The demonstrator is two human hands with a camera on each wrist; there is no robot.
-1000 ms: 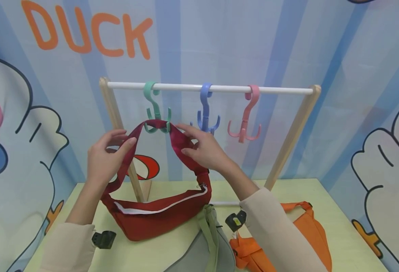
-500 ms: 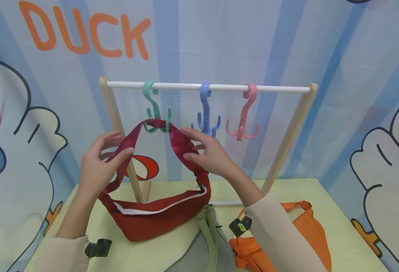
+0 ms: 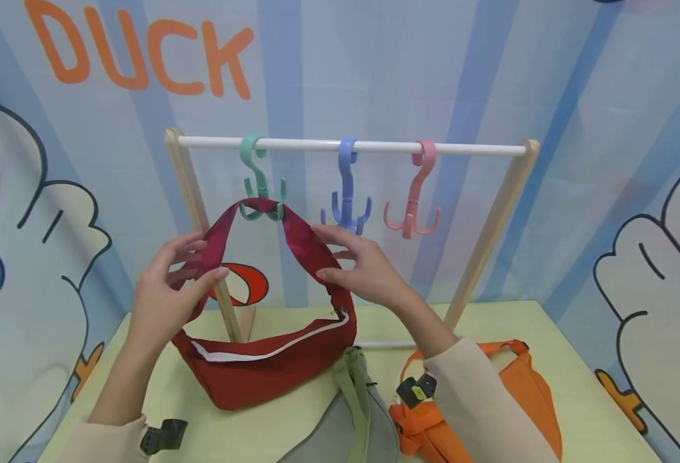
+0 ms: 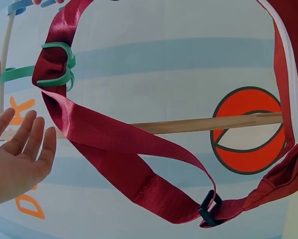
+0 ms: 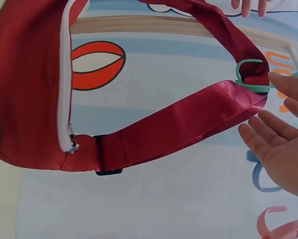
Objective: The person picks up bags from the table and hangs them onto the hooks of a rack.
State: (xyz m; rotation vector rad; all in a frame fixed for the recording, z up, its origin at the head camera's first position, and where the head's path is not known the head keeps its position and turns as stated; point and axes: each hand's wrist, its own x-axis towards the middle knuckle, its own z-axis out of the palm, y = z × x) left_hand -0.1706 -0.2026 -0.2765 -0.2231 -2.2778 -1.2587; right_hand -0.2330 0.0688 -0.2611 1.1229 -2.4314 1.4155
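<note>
A red waist bag (image 3: 276,376) hangs by its wide crimson strap (image 3: 305,247) from the lower prongs of a green hook (image 3: 261,183). Its white zipper runs along the top of the pouch. On the strap's left side is my left hand (image 3: 163,289), fingers spread and loosely bent. My right hand (image 3: 368,267) is by the strap's right side with relaxed fingers. Both wrist views show the fingers apart from the strap, gripping nothing. A black buckle (image 4: 208,209) joins strap and pouch in the left wrist view.
A blue hook (image 3: 347,186) and a pink hook (image 3: 415,190) share the white rail (image 3: 305,146) of a wooden-legged rack. On the pale yellow table (image 3: 554,360) lie a grey bag (image 3: 334,427) with a green strap and an orange bag (image 3: 527,392).
Both hands have eased away from the strap, the left one outward to the left and the right one slightly right and down. The red bag stays hanging on the green hook.
</note>
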